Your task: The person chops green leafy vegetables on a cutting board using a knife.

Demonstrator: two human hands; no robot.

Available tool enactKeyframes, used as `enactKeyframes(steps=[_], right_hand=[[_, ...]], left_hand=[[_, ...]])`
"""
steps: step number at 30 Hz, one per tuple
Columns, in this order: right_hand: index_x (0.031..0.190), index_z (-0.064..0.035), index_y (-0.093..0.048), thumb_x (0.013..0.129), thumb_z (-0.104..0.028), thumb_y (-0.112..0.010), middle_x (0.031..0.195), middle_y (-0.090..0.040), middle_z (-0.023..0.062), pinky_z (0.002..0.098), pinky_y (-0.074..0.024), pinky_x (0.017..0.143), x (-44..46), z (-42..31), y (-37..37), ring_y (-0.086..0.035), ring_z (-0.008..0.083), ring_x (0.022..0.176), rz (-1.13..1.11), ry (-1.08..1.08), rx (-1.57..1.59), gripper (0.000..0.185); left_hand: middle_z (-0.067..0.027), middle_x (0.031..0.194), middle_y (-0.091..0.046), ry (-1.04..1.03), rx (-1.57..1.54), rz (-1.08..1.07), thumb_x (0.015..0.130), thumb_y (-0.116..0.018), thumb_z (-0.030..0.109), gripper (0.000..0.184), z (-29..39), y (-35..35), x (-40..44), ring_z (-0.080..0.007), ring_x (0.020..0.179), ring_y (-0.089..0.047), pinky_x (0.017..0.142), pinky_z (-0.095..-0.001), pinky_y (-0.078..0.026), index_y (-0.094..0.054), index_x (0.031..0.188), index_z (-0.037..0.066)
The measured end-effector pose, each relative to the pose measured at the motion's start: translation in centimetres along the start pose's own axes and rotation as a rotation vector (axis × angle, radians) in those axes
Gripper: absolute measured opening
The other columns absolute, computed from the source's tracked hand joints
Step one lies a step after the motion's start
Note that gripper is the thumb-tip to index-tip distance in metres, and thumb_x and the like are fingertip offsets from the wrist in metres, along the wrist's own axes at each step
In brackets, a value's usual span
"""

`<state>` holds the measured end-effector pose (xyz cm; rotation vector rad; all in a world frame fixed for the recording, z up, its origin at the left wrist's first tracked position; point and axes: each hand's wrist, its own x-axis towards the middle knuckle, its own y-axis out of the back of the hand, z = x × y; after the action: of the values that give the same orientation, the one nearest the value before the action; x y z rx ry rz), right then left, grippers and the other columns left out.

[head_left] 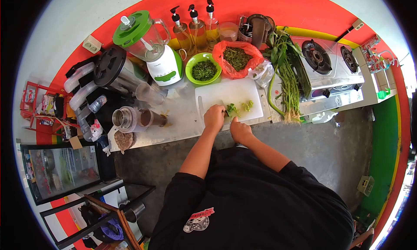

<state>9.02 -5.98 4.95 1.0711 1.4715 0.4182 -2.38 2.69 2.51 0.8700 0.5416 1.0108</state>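
On the white cutting board (pixel 226 93), my left hand (pixel 214 116) is closed, its fingertips pressed on a small bunch of leafy greens (pixel 231 110). A little heap of paler chopped greens (pixel 247 105) lies just to the right. My right hand (pixel 241 131) is closed in a fist at the board's near edge, its thumb side toward the greens. What it grips is too small or hidden to make out. Behind the board stand a green bowl (pixel 189 72) of chopped dark leaves and a red plastic bag (pixel 255 57) of chopped greens.
Long-stemmed greens with roots (pixel 286 85) lie right of the board, beside a gas stove (pixel 332 76). A blender (pixel 161 61), pump bottles (pixel 199 35), a clear cup (pixel 150 93) and a brown-stained jar (pixel 152 118) stand at the back and left.
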Motion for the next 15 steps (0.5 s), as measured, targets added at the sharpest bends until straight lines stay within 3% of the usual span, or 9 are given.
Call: enactKeyframes(steps=[5, 7, 15], right_hand=[[0.117, 0.0034, -0.044, 0.09, -0.013, -0.059, 0.107, -0.07, 0.0265, 0.048, -0.0562, 0.086, 0.9, -0.2, 0.3, -0.07, 0.0393, 0.103, 0.036, 0.009, 0.063, 0.035], [0.114, 0.0026, -0.047, 0.09, -0.011, -0.061, 0.1, -0.073, 0.0218, 0.0455, -0.0586, 0.081, 0.6, -0.1, 0.6, -0.073, 0.0359, 0.094, 0.058, 0.042, -0.067, 0.03], [0.114, 0.0014, -0.044, 0.091, -0.012, -0.06, 0.097, -0.073, 0.022, 0.0446, -0.0599, 0.075, 0.9, -0.4, -1.8, -0.073, 0.0369, 0.09, 0.124, 0.0, -0.004, 0.031]], left_hand=[[-0.0114, 0.086, -0.063, -0.122, 0.076, 0.016, 0.084, -0.059, 0.01, 0.009, -0.1, -0.5, -0.6, -0.0337, 0.085, -0.066, 0.071, -0.0473, -0.054, -0.068, 0.082, 0.008], [-0.0107, 0.086, -0.061, -0.203, 0.137, 0.051, 0.083, -0.057, 0.008, 0.009, -0.4, -0.9, -1.0, -0.0318, 0.086, -0.066, 0.069, -0.0458, -0.056, -0.066, 0.08, 0.007], [-0.0082, 0.09, -0.06, -0.334, 0.341, 0.11, 0.081, -0.062, 0.011, 0.013, -0.8, -1.9, -2.4, -0.026, 0.085, -0.065, 0.065, -0.0377, -0.059, -0.068, 0.089, 0.002]])
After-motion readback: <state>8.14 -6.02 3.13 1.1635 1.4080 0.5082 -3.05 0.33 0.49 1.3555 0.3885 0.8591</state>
